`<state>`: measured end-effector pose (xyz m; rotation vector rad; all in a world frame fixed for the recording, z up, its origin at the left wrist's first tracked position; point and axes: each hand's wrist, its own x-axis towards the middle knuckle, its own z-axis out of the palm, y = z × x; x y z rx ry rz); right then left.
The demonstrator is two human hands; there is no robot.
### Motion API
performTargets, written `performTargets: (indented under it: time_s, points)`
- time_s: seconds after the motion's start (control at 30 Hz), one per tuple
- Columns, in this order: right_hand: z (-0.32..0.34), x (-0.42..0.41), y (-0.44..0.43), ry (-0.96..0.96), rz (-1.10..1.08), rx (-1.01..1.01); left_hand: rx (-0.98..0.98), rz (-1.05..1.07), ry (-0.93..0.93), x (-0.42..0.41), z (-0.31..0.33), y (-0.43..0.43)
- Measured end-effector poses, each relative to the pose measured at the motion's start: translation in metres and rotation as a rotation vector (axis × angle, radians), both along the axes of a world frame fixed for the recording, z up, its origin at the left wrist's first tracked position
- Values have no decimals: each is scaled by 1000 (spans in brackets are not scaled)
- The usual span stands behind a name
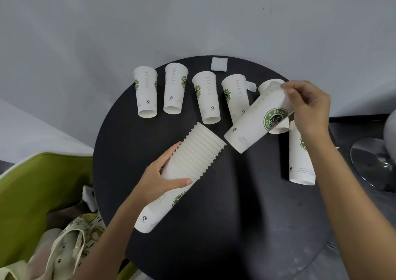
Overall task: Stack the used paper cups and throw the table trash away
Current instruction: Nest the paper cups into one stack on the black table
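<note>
Front of table (246,215): bare, open.
Middle: cup stack (192,159) and tilted cup (252,123) cross it.
Far edge: cup row (206,97), narrow gaps.
Right: standing cup (300,164).

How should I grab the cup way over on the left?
Grip the leftmost cup across its side walls near the wide rim end, coming from above. It seems to lie on its side, narrow base toward you, so the base stays free to slip into the stack.
</note>
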<state>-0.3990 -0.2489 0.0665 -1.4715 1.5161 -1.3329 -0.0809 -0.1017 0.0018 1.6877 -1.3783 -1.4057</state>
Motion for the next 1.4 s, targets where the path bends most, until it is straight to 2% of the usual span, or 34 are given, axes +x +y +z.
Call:
performTargets:
  time_s: [0.23,0.63,0.87,1.03,1.23,1.4]
  points:
    - [6,26,9,-107,-5,-39,-5,-20,-8,2,1,7]
    - [-11,82,46,-86,325,87,-28,-18,55,-8,4,11]
    - [-10,95,64,-77,424,158,-39,-18,68,-11,5,10]
    - [-14,98,69,-81,425,151,-41,-9,90,-13,5,8]
    - [-16,101,76,-93,312,176,-47,-1,87,-19,5,3]
    - [-18,93,74,-82,348,189,-42,-4,105,-27,5,0]
